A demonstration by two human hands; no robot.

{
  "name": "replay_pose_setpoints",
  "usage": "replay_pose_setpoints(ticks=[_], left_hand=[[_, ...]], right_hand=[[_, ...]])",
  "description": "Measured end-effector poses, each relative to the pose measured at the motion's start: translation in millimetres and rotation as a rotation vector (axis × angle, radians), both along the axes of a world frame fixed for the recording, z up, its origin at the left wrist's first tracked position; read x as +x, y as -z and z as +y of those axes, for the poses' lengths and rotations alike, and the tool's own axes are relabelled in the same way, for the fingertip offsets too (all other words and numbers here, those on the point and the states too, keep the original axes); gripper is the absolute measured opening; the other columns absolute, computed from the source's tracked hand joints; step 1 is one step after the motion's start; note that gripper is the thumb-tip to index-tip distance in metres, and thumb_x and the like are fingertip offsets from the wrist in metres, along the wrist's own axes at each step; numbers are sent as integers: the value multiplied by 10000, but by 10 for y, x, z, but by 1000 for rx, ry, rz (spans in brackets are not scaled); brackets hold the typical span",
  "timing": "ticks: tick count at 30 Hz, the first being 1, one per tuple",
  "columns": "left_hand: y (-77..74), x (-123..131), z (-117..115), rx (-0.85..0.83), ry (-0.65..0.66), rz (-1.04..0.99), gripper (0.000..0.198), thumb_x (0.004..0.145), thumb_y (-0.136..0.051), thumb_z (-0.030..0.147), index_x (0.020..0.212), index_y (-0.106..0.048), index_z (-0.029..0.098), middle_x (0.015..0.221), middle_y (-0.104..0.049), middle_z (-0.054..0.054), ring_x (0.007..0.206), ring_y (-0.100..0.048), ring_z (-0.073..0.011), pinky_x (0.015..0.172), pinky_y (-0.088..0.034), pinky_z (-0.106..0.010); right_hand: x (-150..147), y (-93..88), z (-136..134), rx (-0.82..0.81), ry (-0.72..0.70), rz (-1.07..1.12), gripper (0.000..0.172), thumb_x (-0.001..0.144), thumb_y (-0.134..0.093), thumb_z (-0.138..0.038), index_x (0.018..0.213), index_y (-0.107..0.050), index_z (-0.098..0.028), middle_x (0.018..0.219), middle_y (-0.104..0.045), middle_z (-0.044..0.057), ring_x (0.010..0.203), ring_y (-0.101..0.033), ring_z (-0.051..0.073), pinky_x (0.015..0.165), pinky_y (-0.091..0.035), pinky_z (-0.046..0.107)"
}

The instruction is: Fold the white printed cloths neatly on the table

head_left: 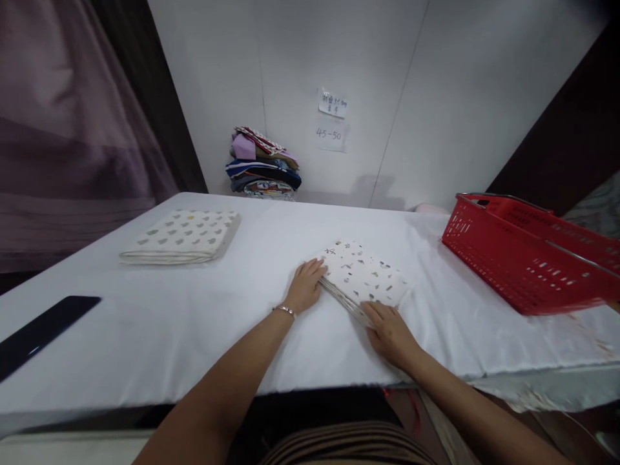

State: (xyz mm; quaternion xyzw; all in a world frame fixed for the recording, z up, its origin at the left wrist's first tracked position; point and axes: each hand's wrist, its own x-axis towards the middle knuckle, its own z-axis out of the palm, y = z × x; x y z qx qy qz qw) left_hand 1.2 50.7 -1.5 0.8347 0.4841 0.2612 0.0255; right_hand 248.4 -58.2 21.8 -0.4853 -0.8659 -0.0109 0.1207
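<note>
A folded white cloth with small scattered dark and yellowish prints lies at an angle on the white-covered table. Its layered edge faces me. My left hand, with a bracelet at the wrist, grips the cloth's left corner, fingers on top. At the near right corner, my right hand holds the same edge, its fingers over the top layer and its thumb by the side. Farther left rests a second folded cloth, white with grey tree-like prints, and neither hand touches it.
A red plastic basket with metal handles stands at the right. A dark flat phone-like object lies at the left edge. Against the back wall sits a stack of folded fabrics, beside paper signs. A pinkish curtain hangs left.
</note>
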Motion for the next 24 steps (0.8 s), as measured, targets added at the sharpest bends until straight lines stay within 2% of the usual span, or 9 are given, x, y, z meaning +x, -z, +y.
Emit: replay_pose_setpoints(ticks=[4, 10, 13, 17, 21, 24], left_hand=[[-4, 14, -24, -7, 77, 70, 636, 679, -422, 40, 1281, -476, 237, 1383, -435, -17, 1303, -316, -203, 1112, -165, -439], [-13, 5, -15, -27, 87, 83, 590, 714, -405, 53, 1264, -487, 251, 1349, -476, -12, 1287, -343, -207, 1102, -160, -473], [-38, 10, -25, -36, 84, 81, 590, 717, -405, 48, 1261, -487, 264, 1345, -480, -17, 1287, -345, -207, 1102, -157, -477], [-52, 36, -79, -39, 83, 83, 602, 718, -496, 127, 1303, -438, 255, 1384, -430, -43, 1319, -295, -234, 1110, -143, -478], [-23, 96, -146, -26, 130, 92, 665, 753, -564, 295, 1372, -328, 239, 1443, -342, -58, 1346, -244, -236, 1120, -115, -466], [-14, 176, -159, -5, 113, 83, 720, 762, -568, 344, 1401, -258, 228, 1453, -321, -71, 1351, -235, -241, 1121, -97, -473]], right_hand=[[-24, 123, -6, 11, 20, -167, 676, 744, -398, -58, 1408, -304, -146, 1333, -451, 161, 1199, -400, 299, 945, -344, 459], [-158, 53, -15, 47, 42, -308, 598, 803, -363, -49, 1391, -340, -155, 1291, -460, 201, 1148, -430, 321, 867, -400, 469], [-183, -30, -1, 44, 32, -361, 596, 801, -356, -39, 1386, -350, -156, 1255, -492, 195, 1062, -485, 303, 804, -439, 438], [-110, -187, 112, -70, 30, -308, 726, 712, -400, -21, 1413, -297, -182, 1202, -548, 148, 978, -541, 261, 743, -468, 366], [23, -413, 311, -152, 92, -180, 799, 669, -411, -35, 1423, -267, -257, 1228, -567, 80, 1006, -573, 224, 805, -462, 334], [117, -613, 461, -181, 110, -95, 830, 638, -419, -40, 1422, -266, -267, 1281, -540, 56, 1080, -549, 218, 868, -445, 334]])
